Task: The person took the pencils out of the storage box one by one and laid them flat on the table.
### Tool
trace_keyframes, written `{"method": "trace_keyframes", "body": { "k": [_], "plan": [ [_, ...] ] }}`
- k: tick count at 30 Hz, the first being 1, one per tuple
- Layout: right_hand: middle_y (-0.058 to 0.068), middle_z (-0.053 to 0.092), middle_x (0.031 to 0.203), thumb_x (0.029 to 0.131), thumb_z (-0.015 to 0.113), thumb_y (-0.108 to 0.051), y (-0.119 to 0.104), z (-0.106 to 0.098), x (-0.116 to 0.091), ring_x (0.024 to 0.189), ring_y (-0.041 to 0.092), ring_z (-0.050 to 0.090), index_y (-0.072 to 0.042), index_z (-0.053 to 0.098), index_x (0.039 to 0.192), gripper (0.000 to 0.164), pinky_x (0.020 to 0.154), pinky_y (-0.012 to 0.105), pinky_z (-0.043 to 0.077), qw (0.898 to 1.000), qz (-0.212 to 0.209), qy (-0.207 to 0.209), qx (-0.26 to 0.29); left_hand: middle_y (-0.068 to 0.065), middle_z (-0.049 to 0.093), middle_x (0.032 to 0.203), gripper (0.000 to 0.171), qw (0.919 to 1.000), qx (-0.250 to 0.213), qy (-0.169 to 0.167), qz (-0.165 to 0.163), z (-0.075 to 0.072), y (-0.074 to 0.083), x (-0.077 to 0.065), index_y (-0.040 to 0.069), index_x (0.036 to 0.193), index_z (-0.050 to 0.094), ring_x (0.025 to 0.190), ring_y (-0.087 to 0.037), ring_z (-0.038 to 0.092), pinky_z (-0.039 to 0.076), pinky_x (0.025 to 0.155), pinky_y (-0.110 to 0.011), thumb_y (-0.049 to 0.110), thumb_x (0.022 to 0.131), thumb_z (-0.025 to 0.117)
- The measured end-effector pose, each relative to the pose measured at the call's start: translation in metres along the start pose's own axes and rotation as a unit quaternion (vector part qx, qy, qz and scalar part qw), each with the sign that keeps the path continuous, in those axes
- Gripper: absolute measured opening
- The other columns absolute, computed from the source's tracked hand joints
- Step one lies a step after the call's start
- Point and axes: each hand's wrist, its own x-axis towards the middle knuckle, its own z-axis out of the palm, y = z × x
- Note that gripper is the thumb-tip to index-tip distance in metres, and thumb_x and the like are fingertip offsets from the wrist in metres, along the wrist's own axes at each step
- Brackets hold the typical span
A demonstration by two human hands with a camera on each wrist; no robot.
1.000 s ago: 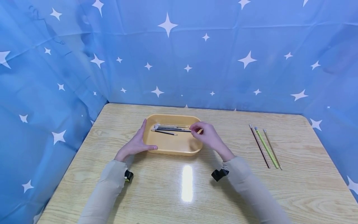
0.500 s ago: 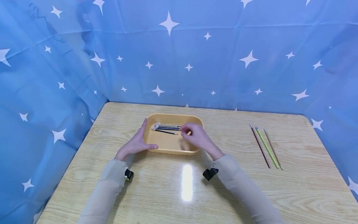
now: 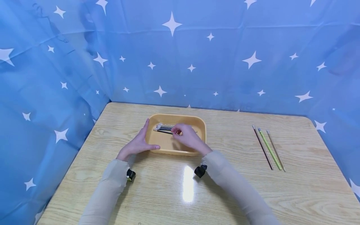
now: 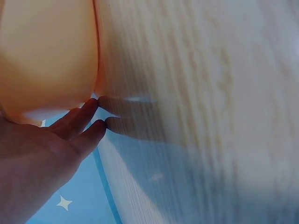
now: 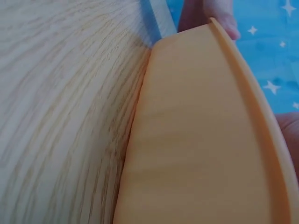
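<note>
A shallow orange plastic tray [image 3: 202, 137] sits on the table. My left hand [image 3: 137, 143] lies along its left end, fingers straight against the outer wall and thumb at the front rim. In the left wrist view, fingertips [image 4: 93, 105] reach the tabletop beside the tray wall. Inside the tray several dark pencils [image 3: 164, 131] lie side by side, their eraser ends to the left. My right hand [image 3: 187, 136] reaches over the right part of the tray, its thumb and finger pinching the nearest pencil close to its tip. The hand hides the other pencils' right ends.
To the right on the wooden table [image 3: 242, 187] lie three separate pencils: a dark red one [image 3: 262, 147], a green one [image 3: 270, 150] and a gold one [image 3: 276, 150]. A blue curtain [image 3: 211, 72] with white stars hangs behind and at the sides.
My right hand has moved left across the tray, from the right tip of one long pencil to the nearest pencil. My left hand and the tray have stayed in place.
</note>
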Motion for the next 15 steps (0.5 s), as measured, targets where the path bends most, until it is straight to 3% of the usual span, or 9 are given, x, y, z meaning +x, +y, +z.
{"method": "trace_keyframes", "body": {
  "k": [15],
  "plan": [
    [0.006, 0.067, 0.093, 0.086, 0.069, -0.005, -0.003, 0.021, 0.020, 0.084, 0.018, 0.062, 0.000, 0.068, 0.101, 0.016, 0.076, 0.029, 0.052, 0.999, 0.042, -0.010, -0.025, -0.021, -0.007, 0.158, 0.130, 0.9998, -0.007, -0.004, 0.015, -0.002, -0.001, 0.002, 0.003, 0.151, -0.016, 0.143, -0.038, 0.004, 0.008, 0.113, -0.055, 0.027, 0.074, 0.086]
  ]
}}
